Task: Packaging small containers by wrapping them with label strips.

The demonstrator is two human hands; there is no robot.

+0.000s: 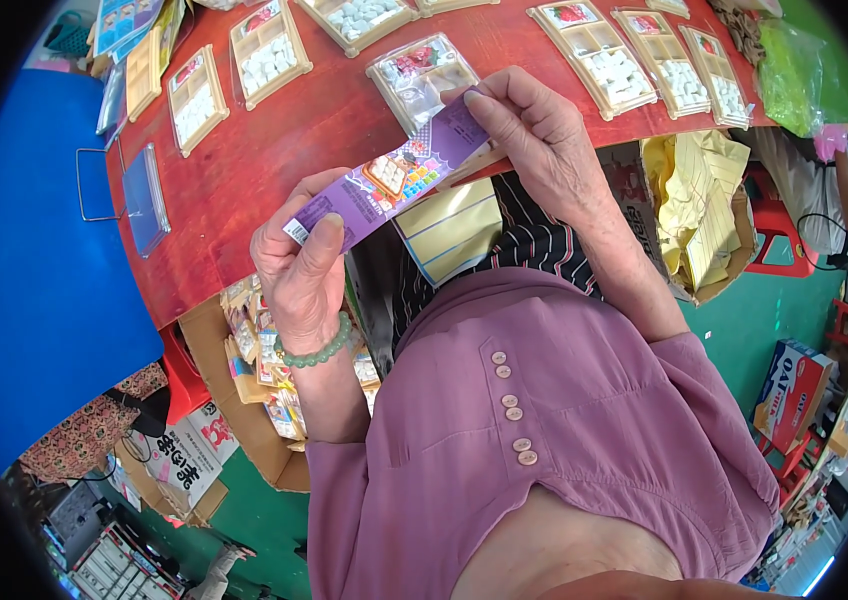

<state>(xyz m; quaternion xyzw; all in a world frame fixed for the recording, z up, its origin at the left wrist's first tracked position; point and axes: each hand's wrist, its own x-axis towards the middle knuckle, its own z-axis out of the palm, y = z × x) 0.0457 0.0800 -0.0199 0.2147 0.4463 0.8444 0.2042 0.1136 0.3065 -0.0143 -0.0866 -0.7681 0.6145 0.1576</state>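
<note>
Purple card (pixel 386 180) slants up rightward at upper centre, its ends pinched between thumb and fingers of left hand (pixel 302 285) and right hand (pixel 549 155), the latter nearer a tray (pixel 452 76).

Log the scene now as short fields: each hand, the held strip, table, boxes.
Left hand: pinches the lower end of the purple printed strip
Right hand: pinches its upper end
Strip: slants between both hands
Red table: compartmented trays holding white pieces
Left cardboard box: piled small packs
Right cardboard box: crumpled yellow paper
</note>
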